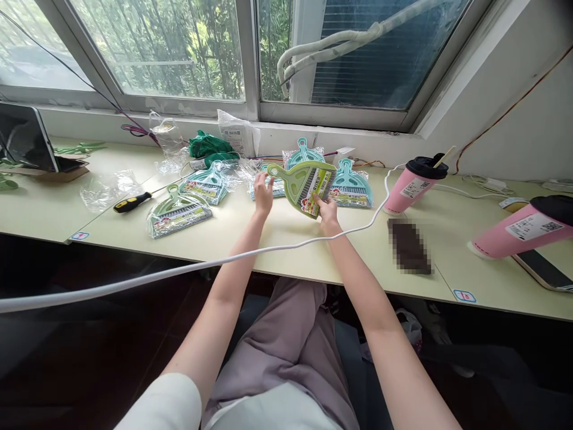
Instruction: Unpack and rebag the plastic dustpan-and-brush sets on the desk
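Observation:
A green mini dustpan and brush set (294, 185) is tilted up above the table, its grey bristles and printed label facing me. My right hand (327, 211) grips its lower right edge, thumb over the label. Beside the handle end, my left hand (264, 196) is raised with fingers apart and holds nothing visible. Behind are light blue dustpan sets, one at the back (303, 153), one on the right (350, 186) and one partly hidden by my left hand. To the left lie a blue set (206, 184) and a green set (175, 214) in clear wrapping.
A white cable (268, 247) runs across the foreground in front of my forearms. Left are a screwdriver (133, 202), clear plastic bags (110, 190) and a tablet (24, 136). Right are two pink cups (410, 188), a blurred dark item (409, 246) and a phone (544, 269).

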Demonstrator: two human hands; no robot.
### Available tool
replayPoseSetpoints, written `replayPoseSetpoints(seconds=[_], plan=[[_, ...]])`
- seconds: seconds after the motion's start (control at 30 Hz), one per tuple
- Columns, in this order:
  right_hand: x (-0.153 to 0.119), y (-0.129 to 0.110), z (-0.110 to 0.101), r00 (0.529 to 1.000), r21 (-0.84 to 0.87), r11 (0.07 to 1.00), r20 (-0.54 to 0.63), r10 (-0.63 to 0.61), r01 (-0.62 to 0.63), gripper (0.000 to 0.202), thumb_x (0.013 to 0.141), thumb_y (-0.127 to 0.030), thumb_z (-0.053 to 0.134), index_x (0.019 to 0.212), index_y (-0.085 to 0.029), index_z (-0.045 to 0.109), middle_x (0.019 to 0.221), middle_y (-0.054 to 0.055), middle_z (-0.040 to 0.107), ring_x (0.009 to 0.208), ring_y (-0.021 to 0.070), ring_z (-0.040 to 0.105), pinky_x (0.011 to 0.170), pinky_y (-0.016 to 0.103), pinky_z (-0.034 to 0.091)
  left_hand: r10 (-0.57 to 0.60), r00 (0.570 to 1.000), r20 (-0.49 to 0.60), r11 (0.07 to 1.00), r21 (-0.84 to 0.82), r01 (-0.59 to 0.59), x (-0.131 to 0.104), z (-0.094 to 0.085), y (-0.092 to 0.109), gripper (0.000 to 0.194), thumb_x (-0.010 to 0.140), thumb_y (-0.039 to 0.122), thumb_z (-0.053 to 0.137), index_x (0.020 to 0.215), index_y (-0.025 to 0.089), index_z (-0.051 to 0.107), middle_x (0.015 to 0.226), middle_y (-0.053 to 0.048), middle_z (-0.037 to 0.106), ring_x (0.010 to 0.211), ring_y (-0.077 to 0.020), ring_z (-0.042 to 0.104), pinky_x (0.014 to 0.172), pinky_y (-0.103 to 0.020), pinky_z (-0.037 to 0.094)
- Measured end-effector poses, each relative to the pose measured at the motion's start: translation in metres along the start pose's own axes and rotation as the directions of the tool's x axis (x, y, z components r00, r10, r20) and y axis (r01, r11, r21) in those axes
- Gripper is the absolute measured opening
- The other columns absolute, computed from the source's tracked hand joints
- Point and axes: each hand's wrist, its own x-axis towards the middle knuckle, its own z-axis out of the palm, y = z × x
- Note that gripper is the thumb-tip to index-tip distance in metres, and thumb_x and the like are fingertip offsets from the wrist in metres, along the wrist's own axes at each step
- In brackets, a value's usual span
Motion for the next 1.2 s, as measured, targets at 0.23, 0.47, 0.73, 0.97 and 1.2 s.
replayPoseSetpoints(seconds=[0.23,0.47,0.73,0.97,1.2], plan=[[-0.001,-0.004,-0.003,0.993,0.094,0.993,-0.093,0.076,-0.067,0.029,0.071,-0.030,0.085,0.090,-0.020,0.065,0.086,0.002,0.078,0.085,0.0182,0.076,0.077,0.032,0.065,0.226,0.973,0.037,0.856,0.469,-0.217,0.041,-0.091,-0.008,0.025,0.074,0.010,0.075,0.094,0.022,0.065,0.138,-0.013,0.058,0.154,-0.0319,0.020,0.124,-0.055,0.020],[-0.003,-0.009,0.000,0.982,0.171,0.971,-0.060,0.179,-0.167,0.025,0.072,-0.019,0.084,0.088,-0.019,0.064,0.080,0.000,0.076,0.078,0.0149,0.075,0.073,0.027,0.065,0.314,0.896,0.313,0.607,0.660,-0.443,0.049,-0.107,-0.020,0.032,0.075,-0.001,0.058,0.087,0.025,0.073,0.128,-0.011,0.067,0.142,-0.0310,0.044,0.127,-0.056,-0.003],[-0.001,-0.021,-0.004,0.980,0.243,0.958,-0.084,0.180,-0.155,0.019,0.080,-0.019,0.078,0.094,-0.019,0.064,0.082,-0.001,0.077,0.077,0.0135,0.075,0.071,0.025,0.065,0.163,0.666,0.728,0.488,0.527,-0.696,0.012,-0.088,0.013,0.045,0.077,0.001,0.052,0.099,0.030,0.078,0.140,-0.004,0.062,0.148,-0.0290,0.038,0.128,-0.056,0.009],[-0.004,-0.022,-0.005,0.977,0.303,0.938,-0.077,0.200,-0.168,0.013,0.081,-0.010,0.073,0.089,-0.018,0.067,0.074,-0.004,0.075,0.066,0.0098,0.071,0.066,0.021,0.062,-0.070,0.668,0.741,-0.099,0.661,-0.744,0.025,-0.092,0.009,0.046,0.083,0.005,0.049,0.115,0.029,0.074,0.147,-0.006,0.057,0.148,-0.0320,0.036,0.121,-0.071,-0.006],[-0.013,-0.021,0.000,0.982,0.192,0.966,-0.040,0.186,-0.175,0.015,0.077,-0.009,0.076,0.086,-0.018,0.068,0.069,-0.003,0.074,0.067,0.0125,0.071,0.068,0.024,0.062,0.018,0.809,0.588,0.012,0.809,-0.588,0.000,-0.023,-0.037,0.038,0.096,0.035,0.054,0.131,0.021,0.061,0.146,-0.017,0.055,0.137,-0.0346,0.047,0.119,-0.066,0.024]])
